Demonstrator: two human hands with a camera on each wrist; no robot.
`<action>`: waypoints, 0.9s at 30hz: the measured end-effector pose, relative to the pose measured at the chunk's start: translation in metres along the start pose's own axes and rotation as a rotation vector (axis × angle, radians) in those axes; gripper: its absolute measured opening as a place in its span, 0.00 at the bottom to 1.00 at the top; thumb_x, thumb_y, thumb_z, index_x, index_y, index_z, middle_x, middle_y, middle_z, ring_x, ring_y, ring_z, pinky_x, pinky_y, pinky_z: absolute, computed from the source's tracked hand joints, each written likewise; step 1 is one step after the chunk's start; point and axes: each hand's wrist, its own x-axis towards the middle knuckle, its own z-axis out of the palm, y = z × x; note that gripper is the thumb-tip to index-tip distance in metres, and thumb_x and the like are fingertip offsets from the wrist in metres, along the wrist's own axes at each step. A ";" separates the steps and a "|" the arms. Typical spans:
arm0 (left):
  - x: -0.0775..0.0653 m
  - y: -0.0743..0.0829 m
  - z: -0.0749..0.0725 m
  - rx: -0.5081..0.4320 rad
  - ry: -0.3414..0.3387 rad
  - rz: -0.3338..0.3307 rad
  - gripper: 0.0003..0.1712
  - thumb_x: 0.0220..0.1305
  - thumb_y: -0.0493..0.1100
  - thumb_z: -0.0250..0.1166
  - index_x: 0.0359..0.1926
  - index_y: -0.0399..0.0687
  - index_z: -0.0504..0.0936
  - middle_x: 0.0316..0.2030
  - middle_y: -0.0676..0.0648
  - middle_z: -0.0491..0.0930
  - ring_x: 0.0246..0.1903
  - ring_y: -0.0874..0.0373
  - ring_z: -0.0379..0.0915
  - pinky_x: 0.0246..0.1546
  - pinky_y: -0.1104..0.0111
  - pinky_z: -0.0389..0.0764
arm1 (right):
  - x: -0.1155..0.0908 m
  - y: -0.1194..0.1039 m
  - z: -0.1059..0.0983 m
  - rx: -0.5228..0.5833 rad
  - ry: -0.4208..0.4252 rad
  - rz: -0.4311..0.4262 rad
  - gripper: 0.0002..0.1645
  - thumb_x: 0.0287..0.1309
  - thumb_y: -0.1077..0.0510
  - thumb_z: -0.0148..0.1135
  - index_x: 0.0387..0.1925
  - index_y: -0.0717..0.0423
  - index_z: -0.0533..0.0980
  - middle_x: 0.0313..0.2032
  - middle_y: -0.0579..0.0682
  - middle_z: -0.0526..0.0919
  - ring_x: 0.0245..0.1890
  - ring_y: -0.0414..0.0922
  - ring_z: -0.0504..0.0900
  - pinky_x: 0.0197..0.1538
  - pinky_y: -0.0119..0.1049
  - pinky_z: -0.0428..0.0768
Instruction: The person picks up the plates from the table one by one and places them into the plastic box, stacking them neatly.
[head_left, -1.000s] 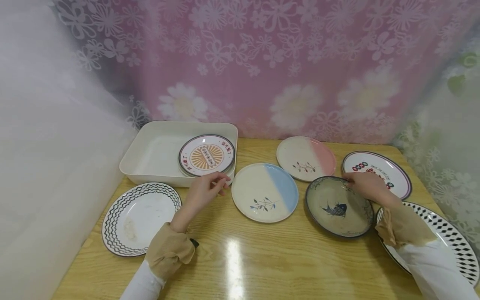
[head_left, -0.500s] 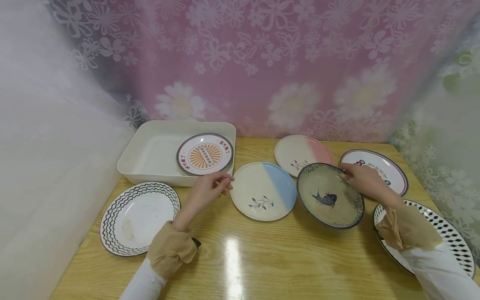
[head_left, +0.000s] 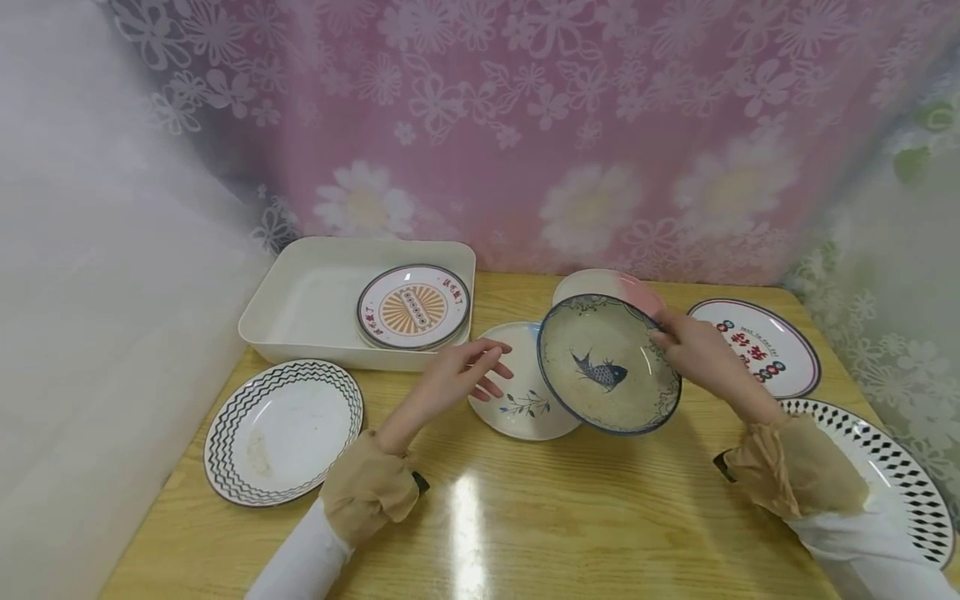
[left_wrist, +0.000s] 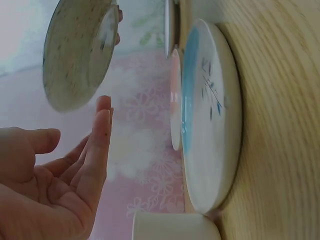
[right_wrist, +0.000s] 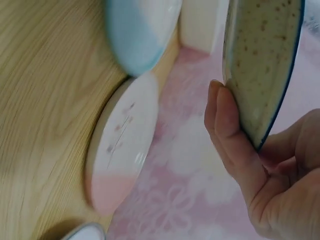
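My right hand (head_left: 701, 357) grips the rim of a fish-patterned bowl (head_left: 607, 367), thumb on the inside and fingers beneath. The bowl is raised and tilted above the table, overlapping the blue-and-cream plate (head_left: 517, 421) in the head view. Its speckled underside shows in the right wrist view, where the fingers (right_wrist: 232, 125) press against it. My left hand (head_left: 461, 375) holds nothing; its fingers (left_wrist: 97, 150) are extended toward the bowl, a small gap away in the left wrist view. Behind the bowl lies a pink-and-cream plate (head_left: 592, 284), partly hidden.
A white bin (head_left: 300, 292) at the back left holds a sunburst-patterned plate (head_left: 412, 308). A zigzag-rimmed plate (head_left: 292, 433) lies at the left. To the right are a red-lettered oval plate (head_left: 795, 350) and a large diamond-rimmed plate (head_left: 892, 467), partly under my right sleeve.
My right hand has lifted the fish-patterned bowl off the table's right side and carried it left, tilting it. My left hand has moved right and its fingers have spread.
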 end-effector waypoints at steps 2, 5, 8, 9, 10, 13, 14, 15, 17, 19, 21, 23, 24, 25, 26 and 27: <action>0.002 0.004 0.000 -0.063 -0.021 -0.012 0.24 0.82 0.51 0.47 0.66 0.42 0.74 0.47 0.39 0.87 0.35 0.53 0.88 0.37 0.61 0.89 | -0.001 -0.008 0.001 0.026 0.015 -0.004 0.14 0.77 0.60 0.48 0.49 0.69 0.73 0.34 0.62 0.79 0.31 0.54 0.74 0.34 0.44 0.73; 0.006 0.011 -0.003 -0.169 -0.033 -0.035 0.28 0.83 0.54 0.43 0.71 0.42 0.69 0.50 0.37 0.85 0.37 0.50 0.88 0.41 0.54 0.89 | -0.003 -0.020 0.003 0.083 0.031 0.005 0.17 0.78 0.59 0.47 0.51 0.71 0.72 0.38 0.64 0.79 0.33 0.54 0.75 0.34 0.43 0.74; 0.009 0.019 -0.009 -0.262 -0.026 -0.052 0.31 0.83 0.56 0.40 0.73 0.41 0.67 0.51 0.34 0.83 0.38 0.48 0.88 0.43 0.52 0.88 | -0.005 -0.030 0.005 0.212 0.004 0.043 0.20 0.79 0.58 0.44 0.56 0.74 0.69 0.45 0.69 0.77 0.37 0.55 0.78 0.34 0.40 0.80; 0.010 0.021 -0.011 -0.285 -0.021 -0.053 0.31 0.83 0.56 0.39 0.73 0.40 0.67 0.51 0.33 0.82 0.38 0.48 0.88 0.43 0.53 0.88 | -0.005 -0.033 0.006 0.260 -0.004 0.049 0.21 0.80 0.58 0.43 0.58 0.75 0.67 0.48 0.72 0.76 0.38 0.56 0.79 0.33 0.40 0.83; 0.010 0.022 -0.012 -0.301 -0.014 -0.056 0.32 0.83 0.55 0.39 0.72 0.39 0.67 0.50 0.32 0.82 0.37 0.48 0.88 0.43 0.53 0.88 | -0.005 -0.035 0.008 0.312 -0.013 0.055 0.22 0.80 0.58 0.42 0.59 0.76 0.66 0.50 0.74 0.74 0.39 0.56 0.81 0.33 0.40 0.85; 0.010 0.025 -0.017 -0.313 0.007 -0.065 0.32 0.83 0.54 0.41 0.70 0.35 0.68 0.49 0.30 0.81 0.34 0.49 0.88 0.41 0.56 0.89 | -0.003 -0.040 0.015 0.438 -0.025 0.057 0.22 0.80 0.60 0.42 0.59 0.78 0.63 0.53 0.76 0.71 0.38 0.52 0.83 0.33 0.38 0.88; 0.010 0.025 -0.018 -0.303 0.011 -0.068 0.31 0.83 0.53 0.42 0.69 0.34 0.69 0.49 0.30 0.81 0.34 0.49 0.87 0.41 0.56 0.89 | -0.002 -0.041 0.018 0.474 -0.024 0.050 0.21 0.79 0.61 0.42 0.58 0.79 0.63 0.52 0.76 0.71 0.36 0.49 0.83 0.32 0.38 0.89; 0.010 0.024 -0.019 -0.283 0.012 -0.064 0.30 0.83 0.52 0.43 0.69 0.33 0.69 0.49 0.30 0.80 0.34 0.49 0.87 0.41 0.57 0.89 | -0.001 -0.041 0.020 0.503 -0.024 0.046 0.20 0.79 0.62 0.42 0.57 0.79 0.63 0.52 0.76 0.71 0.34 0.46 0.83 0.31 0.37 0.88; 0.008 0.022 -0.020 -0.239 0.008 -0.062 0.28 0.82 0.50 0.47 0.70 0.34 0.68 0.52 0.32 0.79 0.38 0.49 0.86 0.41 0.59 0.89 | 0.001 -0.041 0.026 0.565 -0.031 0.038 0.19 0.79 0.63 0.41 0.56 0.80 0.63 0.50 0.75 0.72 0.32 0.40 0.82 0.31 0.36 0.88; 0.007 0.020 -0.021 -0.201 -0.003 -0.052 0.27 0.81 0.47 0.50 0.72 0.36 0.66 0.54 0.32 0.77 0.41 0.48 0.85 0.41 0.60 0.89 | 0.002 -0.042 0.031 0.616 -0.037 0.038 0.18 0.79 0.64 0.41 0.55 0.80 0.62 0.48 0.74 0.73 0.28 0.36 0.81 0.30 0.35 0.88; 0.006 0.017 -0.021 -0.180 -0.017 -0.042 0.28 0.81 0.45 0.51 0.74 0.38 0.62 0.55 0.31 0.76 0.44 0.46 0.84 0.41 0.60 0.89 | 0.002 -0.043 0.036 0.644 -0.039 0.041 0.18 0.78 0.64 0.41 0.55 0.81 0.61 0.47 0.73 0.74 0.26 0.35 0.81 0.30 0.34 0.87; 0.005 0.014 -0.021 -0.178 -0.013 -0.050 0.29 0.80 0.43 0.51 0.76 0.38 0.60 0.55 0.29 0.76 0.43 0.44 0.84 0.41 0.59 0.89 | 0.002 -0.046 0.041 0.657 -0.038 0.046 0.19 0.78 0.64 0.41 0.56 0.80 0.61 0.47 0.72 0.74 0.26 0.35 0.81 0.30 0.33 0.87; 0.004 0.013 -0.021 -0.175 -0.007 -0.058 0.29 0.80 0.42 0.51 0.76 0.38 0.59 0.55 0.28 0.77 0.41 0.44 0.85 0.41 0.59 0.89 | 0.002 -0.048 0.043 0.661 -0.037 0.053 0.19 0.78 0.63 0.42 0.56 0.79 0.61 0.47 0.72 0.74 0.25 0.36 0.81 0.30 0.33 0.87; 0.004 0.012 -0.021 -0.170 0.001 -0.070 0.29 0.80 0.41 0.52 0.76 0.37 0.59 0.54 0.28 0.78 0.39 0.45 0.85 0.41 0.58 0.89 | 0.001 -0.049 0.045 0.666 -0.038 0.059 0.19 0.79 0.63 0.42 0.56 0.79 0.61 0.48 0.72 0.74 0.25 0.36 0.81 0.30 0.32 0.87; 0.004 0.010 -0.021 -0.166 0.013 -0.083 0.30 0.80 0.40 0.52 0.76 0.36 0.58 0.53 0.27 0.79 0.37 0.46 0.86 0.41 0.58 0.89 | 0.001 -0.050 0.046 0.673 -0.043 0.065 0.19 0.79 0.62 0.42 0.57 0.78 0.61 0.49 0.72 0.74 0.25 0.36 0.81 0.30 0.32 0.87; 0.004 0.009 -0.021 -0.160 0.028 -0.095 0.30 0.79 0.39 0.52 0.76 0.35 0.58 0.52 0.27 0.80 0.35 0.49 0.86 0.41 0.57 0.89 | 0.002 -0.051 0.048 0.685 -0.046 0.069 0.19 0.79 0.62 0.42 0.57 0.78 0.61 0.49 0.72 0.73 0.26 0.37 0.81 0.30 0.32 0.87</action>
